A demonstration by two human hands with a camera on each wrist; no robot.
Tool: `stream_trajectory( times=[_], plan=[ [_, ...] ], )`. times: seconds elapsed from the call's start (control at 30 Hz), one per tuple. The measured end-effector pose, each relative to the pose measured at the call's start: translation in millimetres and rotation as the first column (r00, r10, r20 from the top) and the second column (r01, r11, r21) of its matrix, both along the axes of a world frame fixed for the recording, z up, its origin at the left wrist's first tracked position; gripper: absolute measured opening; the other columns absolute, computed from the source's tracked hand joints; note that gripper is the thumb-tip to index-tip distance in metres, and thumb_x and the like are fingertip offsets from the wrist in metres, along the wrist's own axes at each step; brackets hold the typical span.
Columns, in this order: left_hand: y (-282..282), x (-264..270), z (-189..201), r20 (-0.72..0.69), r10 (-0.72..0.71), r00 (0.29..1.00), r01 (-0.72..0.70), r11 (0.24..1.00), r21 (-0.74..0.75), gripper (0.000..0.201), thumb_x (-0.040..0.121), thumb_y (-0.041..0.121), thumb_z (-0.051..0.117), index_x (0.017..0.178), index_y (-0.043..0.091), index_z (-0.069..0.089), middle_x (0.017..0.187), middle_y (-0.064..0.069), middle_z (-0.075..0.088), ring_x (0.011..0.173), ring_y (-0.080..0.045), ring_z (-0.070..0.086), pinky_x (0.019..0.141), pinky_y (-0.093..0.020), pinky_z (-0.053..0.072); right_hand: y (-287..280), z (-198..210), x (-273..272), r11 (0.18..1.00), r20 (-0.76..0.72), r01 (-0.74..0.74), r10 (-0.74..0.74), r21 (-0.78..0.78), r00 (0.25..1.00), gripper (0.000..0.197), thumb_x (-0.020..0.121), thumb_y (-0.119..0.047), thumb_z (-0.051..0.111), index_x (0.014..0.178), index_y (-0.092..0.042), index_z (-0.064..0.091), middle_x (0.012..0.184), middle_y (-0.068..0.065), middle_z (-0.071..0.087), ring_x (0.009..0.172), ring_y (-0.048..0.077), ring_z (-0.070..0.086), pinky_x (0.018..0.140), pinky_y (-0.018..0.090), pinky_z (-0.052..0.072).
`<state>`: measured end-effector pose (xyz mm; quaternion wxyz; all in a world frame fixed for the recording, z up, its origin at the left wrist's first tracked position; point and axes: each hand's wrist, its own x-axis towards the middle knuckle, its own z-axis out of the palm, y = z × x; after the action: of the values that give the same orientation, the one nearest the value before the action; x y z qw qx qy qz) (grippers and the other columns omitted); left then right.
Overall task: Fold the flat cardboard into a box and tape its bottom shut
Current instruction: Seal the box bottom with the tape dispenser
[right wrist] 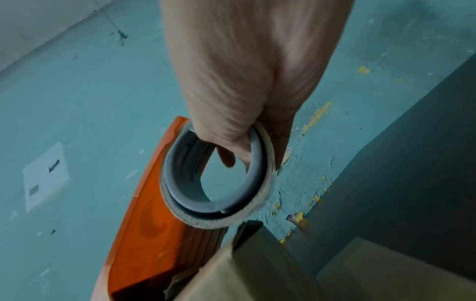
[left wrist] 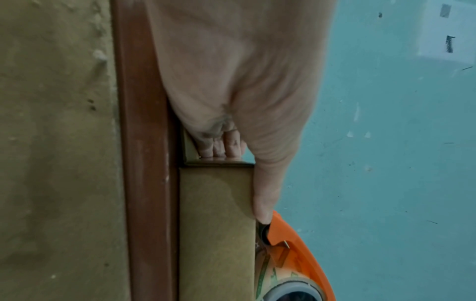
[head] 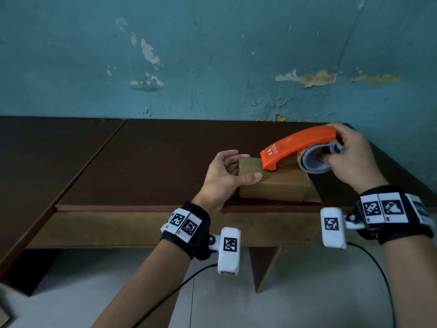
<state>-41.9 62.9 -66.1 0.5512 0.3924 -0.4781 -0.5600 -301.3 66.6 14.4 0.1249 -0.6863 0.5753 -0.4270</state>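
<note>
A small brown cardboard box [head: 274, 183] sits near the front edge of a dark wooden table [head: 165, 157], a loose flap sticking out at its right end. Its matte faces are flat and square-edged. The left hand [head: 224, 176] grips the box's left end: the thumb lies along the near top edge, and the fingers [left wrist: 221, 146] curl over the far side, as the left wrist view shows. The right hand [head: 350, 157] holds an orange plastic tape dispenser [head: 300, 145], a smooth curved shell arching over a roll of tape [right wrist: 257, 203]. The fingers hook through the roll's grey plastic core while the palm wraps the outside. The dispenser tilts down to the left, its nose touching the box top close to the left thumb. Brownish tape with green print shows beneath the shell in the left wrist view. Behind the table stands a teal wall [head: 212, 55], its paint chipped and peeling to pale and yellow patches. Both wrists wear black bands with square black-and-white markers.
</note>
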Motion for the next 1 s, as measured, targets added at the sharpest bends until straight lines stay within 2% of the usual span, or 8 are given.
stream_trajectory(
  times=[0.17, 0.4, 0.6, 0.7, 0.77, 0.83, 0.9, 1.0],
  plan=[
    [2.5, 3.4, -0.3, 0.027, -0.054, 0.998, 0.056, 0.992, -0.113, 0.069, 0.076, -0.006, 0.086, 0.138, 0.011, 0.061, 0.131, -0.008, 0.068, 0.118, -0.012, 0.067, 0.104, -0.028, 0.054, -4.9, -1.6, 0.6, 0.998, -0.038, 0.019, -0.022, -0.066, 0.999, 0.055, 0.074, 0.021, 0.067, 0.105, -0.025, 0.065, 0.088, -0.013, 0.064, 0.081, -0.011, 0.057, 0.067, -0.002, 0.037],
    [0.8, -0.8, -2.0, 0.098, -0.006, 0.995, 0.023, 0.986, -0.167, 0.030, 0.080, 0.001, 0.085, 0.109, 0.002, 0.080, 0.136, -0.013, 0.064, 0.127, -0.009, 0.061, 0.096, -0.018, 0.051, -3.6, -2.5, 1.8, 0.998, -0.042, 0.047, -0.048, -0.042, 0.998, 0.048, 0.077, 0.021, 0.064, 0.107, -0.017, 0.066, 0.092, -0.001, 0.065, 0.082, -0.006, 0.057, 0.071, 0.012, 0.040],
    [5.4, 0.5, 0.5, 0.282, 0.104, 0.954, -0.028, 0.964, -0.263, 0.022, 0.083, 0.018, 0.087, 0.105, 0.018, 0.085, 0.141, 0.004, 0.059, 0.127, 0.002, 0.055, 0.095, -0.011, 0.046, -2.5, -3.5, 2.0, 0.998, -0.021, 0.060, -0.061, -0.026, 0.998, 0.052, 0.077, 0.021, 0.063, 0.106, -0.021, 0.065, 0.088, -0.012, 0.063, 0.083, 0.002, 0.060, 0.073, 0.013, 0.040],
    [7.5, 0.3, 4.8, 0.410, 0.146, 0.900, 0.014, 0.932, -0.361, 0.025, 0.089, 0.018, 0.082, 0.114, 0.018, 0.082, 0.157, 0.008, 0.048, 0.145, -0.004, 0.041, 0.114, -0.018, 0.036, -0.9, -3.7, 2.8, 0.998, -0.008, 0.059, -0.059, -0.024, 0.998, 0.052, 0.077, 0.021, 0.063, 0.106, -0.023, 0.065, 0.089, -0.015, 0.063, 0.085, -0.005, 0.058, 0.074, 0.014, 0.040],
    [6.2, -3.9, 11.6, 0.565, 0.144, 0.812, 0.128, 0.901, -0.413, 0.035, 0.097, 0.010, 0.069, 0.131, 0.014, 0.072, 0.167, 0.002, 0.037, 0.158, -0.013, 0.021, 0.129, -0.037, 0.009, 0.1, -3.7, 2.8, 0.998, 0.005, 0.060, -0.060, -0.017, 0.998, 0.052, 0.077, 0.020, 0.063, 0.106, -0.023, 0.064, 0.091, -0.016, 0.062, 0.086, -0.008, 0.056, 0.073, 0.014, 0.040],
    [3.3, -11.0, 19.4, 0.708, 0.172, 0.685, 0.234, 0.868, -0.438, 0.046, 0.099, -0.003, 0.053, 0.144, 0.006, 0.059, 0.171, -0.006, 0.028, 0.162, -0.019, 0.005, 0.128, -0.044, -0.007, 0.4, -3.5, 2.9, 0.997, 0.012, 0.082, -0.081, -0.005, 0.997, 0.051, 0.078, 0.019, 0.063, 0.107, -0.023, 0.063, 0.091, -0.017, 0.060, 0.085, -0.009, 0.055, 0.072, 0.012, 0.038],
    [-0.2, -17.5, 23.0, 0.772, 0.187, 0.608, 0.285, 0.855, -0.432, 0.052, 0.100, -0.008, 0.043, 0.150, 0.002, 0.050, 0.172, -0.012, 0.023, 0.162, -0.024, 0.003, 0.131, -0.047, -0.002, -0.3, -3.9, 2.1, 0.994, 0.017, 0.111, -0.111, -0.010, 0.994, 0.053, 0.078, 0.019, 0.063, 0.107, -0.025, 0.062, 0.089, -0.018, 0.059, 0.083, -0.011, 0.053, 0.071, 0.010, 0.037],
    [-2.1, -18.2, 21.3, 0.779, 0.155, 0.608, 0.258, 0.889, -0.378, 0.053, 0.103, -0.002, 0.043, 0.156, 0.007, 0.043, 0.171, -0.011, 0.028, 0.160, -0.022, 0.016, 0.130, -0.045, 0.017, -2.5, -5.3, 1.0, 0.991, 0.006, 0.130, -0.130, -0.016, 0.991, 0.055, 0.077, 0.019, 0.063, 0.105, -0.028, 0.061, 0.086, -0.021, 0.058, 0.079, -0.014, 0.052, 0.069, 0.007, 0.035]
  ],
)
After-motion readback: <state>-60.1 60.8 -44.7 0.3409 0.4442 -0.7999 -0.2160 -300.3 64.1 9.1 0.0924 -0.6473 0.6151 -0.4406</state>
